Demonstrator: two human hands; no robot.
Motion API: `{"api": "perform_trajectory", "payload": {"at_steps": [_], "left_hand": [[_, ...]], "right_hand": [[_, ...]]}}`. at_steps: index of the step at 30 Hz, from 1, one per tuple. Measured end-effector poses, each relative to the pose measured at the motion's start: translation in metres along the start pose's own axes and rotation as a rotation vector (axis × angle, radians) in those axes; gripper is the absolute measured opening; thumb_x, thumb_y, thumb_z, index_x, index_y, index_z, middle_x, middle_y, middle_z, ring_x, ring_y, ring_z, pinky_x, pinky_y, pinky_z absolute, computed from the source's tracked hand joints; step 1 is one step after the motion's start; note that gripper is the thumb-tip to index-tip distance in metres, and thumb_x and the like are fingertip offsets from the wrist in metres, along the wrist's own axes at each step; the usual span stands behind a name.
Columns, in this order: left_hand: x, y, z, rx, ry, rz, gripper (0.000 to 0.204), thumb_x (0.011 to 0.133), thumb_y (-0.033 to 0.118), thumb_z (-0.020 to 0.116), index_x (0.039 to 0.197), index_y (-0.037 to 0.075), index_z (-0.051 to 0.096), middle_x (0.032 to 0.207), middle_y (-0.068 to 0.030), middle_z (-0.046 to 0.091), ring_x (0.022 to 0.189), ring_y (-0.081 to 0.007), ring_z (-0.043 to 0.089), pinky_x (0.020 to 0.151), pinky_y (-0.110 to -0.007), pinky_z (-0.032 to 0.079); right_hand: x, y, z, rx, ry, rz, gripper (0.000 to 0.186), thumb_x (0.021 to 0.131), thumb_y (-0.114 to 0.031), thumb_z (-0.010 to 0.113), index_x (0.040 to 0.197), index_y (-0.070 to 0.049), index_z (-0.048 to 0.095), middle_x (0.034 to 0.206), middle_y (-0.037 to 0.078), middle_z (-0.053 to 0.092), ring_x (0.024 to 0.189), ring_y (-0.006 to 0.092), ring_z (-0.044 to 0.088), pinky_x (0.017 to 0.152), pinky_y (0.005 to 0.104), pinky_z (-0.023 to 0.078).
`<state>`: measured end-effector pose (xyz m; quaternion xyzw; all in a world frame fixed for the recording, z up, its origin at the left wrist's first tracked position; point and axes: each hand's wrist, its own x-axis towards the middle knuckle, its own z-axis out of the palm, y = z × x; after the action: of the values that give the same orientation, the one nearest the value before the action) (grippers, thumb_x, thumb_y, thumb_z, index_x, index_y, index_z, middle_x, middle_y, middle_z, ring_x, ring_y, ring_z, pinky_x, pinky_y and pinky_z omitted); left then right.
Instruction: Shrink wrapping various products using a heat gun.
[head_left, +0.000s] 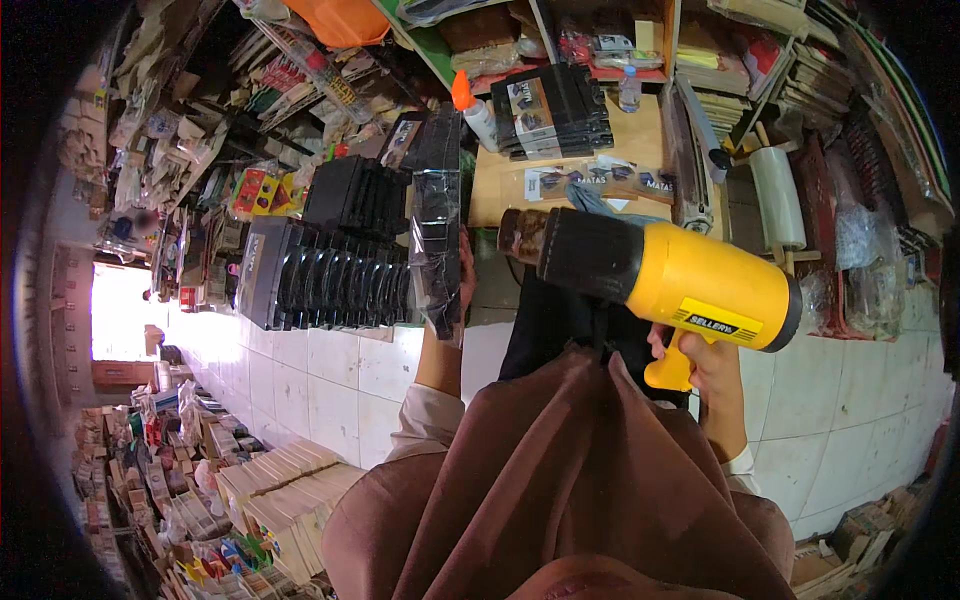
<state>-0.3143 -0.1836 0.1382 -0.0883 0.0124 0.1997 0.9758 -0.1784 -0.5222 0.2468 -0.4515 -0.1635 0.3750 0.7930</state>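
Right hand, centre-right of frame, clenched on the grip of a yellow heat gun; nozzle points left at a black pack in clear film. Left hand, mid-frame, grasps that pack at its lower end and holds it upright, just off the nozzle. Looks like the shrink step: film appears loose and wrinkled. Next move likely calls for sweeping heat evenly and turning the pack, fingers kept clear of the nozzle. More black packs stacked left of it; wooden surface at upper centre carries a white bottle with orange cap.
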Motion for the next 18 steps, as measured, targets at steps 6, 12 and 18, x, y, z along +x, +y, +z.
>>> {"api": "perform_trajectory", "payload": {"at_steps": [6,12,18], "left_hand": [[0.008,0.01,0.004,0.332,0.121,0.268,0.039,0.085,0.021,0.048,0.119,0.002,0.044,0.113,-0.0133,0.052,0.099,-0.0251,0.054,0.078,-0.034,0.048],[0.022,-0.022,0.055,0.585,0.237,0.482,0.034,0.09,0.025,0.041,0.114,0.002,0.048,0.11,-0.011,0.055,0.097,-0.0237,0.054,0.088,-0.038,0.042],[0.04,-0.011,0.051,0.509,0.259,0.611,0.026,0.088,0.018,0.047,0.107,0.002,0.052,0.102,-0.0105,0.059,0.089,-0.0223,0.057,0.08,-0.037,0.046]], "right_hand": [[0.002,0.006,-0.007,-0.016,0.045,-0.008,0.05,0.073,-0.031,0.067,0.105,0.002,0.049,0.078,0.015,0.057,0.061,0.0188,0.055,0.053,0.0262,0.044],[-0.019,0.026,-0.02,-0.105,0.073,0.061,0.042,0.076,-0.025,0.064,0.103,0.003,0.049,0.08,0.014,0.056,0.064,0.0182,0.054,0.056,0.0263,0.045],[-0.02,0.042,-0.016,-0.112,0.061,0.116,0.032,0.08,-0.017,0.06,0.102,0.002,0.049,0.082,0.012,0.056,0.066,0.0172,0.054,0.059,0.0261,0.045]]}}
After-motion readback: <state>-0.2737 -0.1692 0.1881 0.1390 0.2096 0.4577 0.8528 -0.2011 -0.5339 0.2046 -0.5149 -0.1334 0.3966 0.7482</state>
